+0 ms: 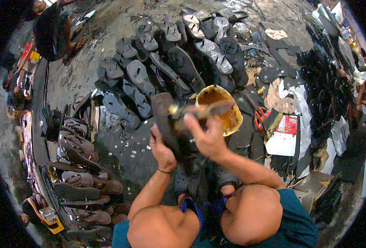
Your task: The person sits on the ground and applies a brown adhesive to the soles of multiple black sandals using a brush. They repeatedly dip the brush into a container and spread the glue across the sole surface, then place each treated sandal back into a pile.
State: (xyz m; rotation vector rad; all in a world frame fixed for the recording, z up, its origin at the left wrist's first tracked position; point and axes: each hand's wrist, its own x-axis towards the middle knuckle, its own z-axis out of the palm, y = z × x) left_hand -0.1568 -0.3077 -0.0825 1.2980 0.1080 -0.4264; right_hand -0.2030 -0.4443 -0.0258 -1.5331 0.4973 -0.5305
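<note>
"Left of the pot [240, 120], on its near side, what is the left hand [163, 153] doing?"

"Gripping a sole [162, 118] low down. The wrist is raised, the fingers point up and away, and they close round the sole's lower left edge. Its forearm comes up from below, with a dark band [164, 171] at the wrist."

"And the right hand [209, 138]?"

"Just below the pot, pinching a tool [221, 108] between thumb and curled fingers. That forearm slants in from the lower right, elbow out wide, the back of the hand turned up. Motion blurs the fingers, so I cannot tell exactly how each one lies."

"Where is the sole, then?"

"Held up beside the pot, to its left, tilted, with its long side running away from the wearer. It looks flat, dark brown and dull, rounded off at the far end."

"What about the tool?"

"Brownish and long, badly blurred. One end crosses above the pot's opening; the other lies over the sole. A small yellowish spot shows there, too smeared to name."

"Anything else near the pot?"

"Rows of slippers [140, 77] beyond it and to the left, and red-handled scissors [259, 120] just to its right. The pot itself has a pale rim and amber stuff inside."
</note>
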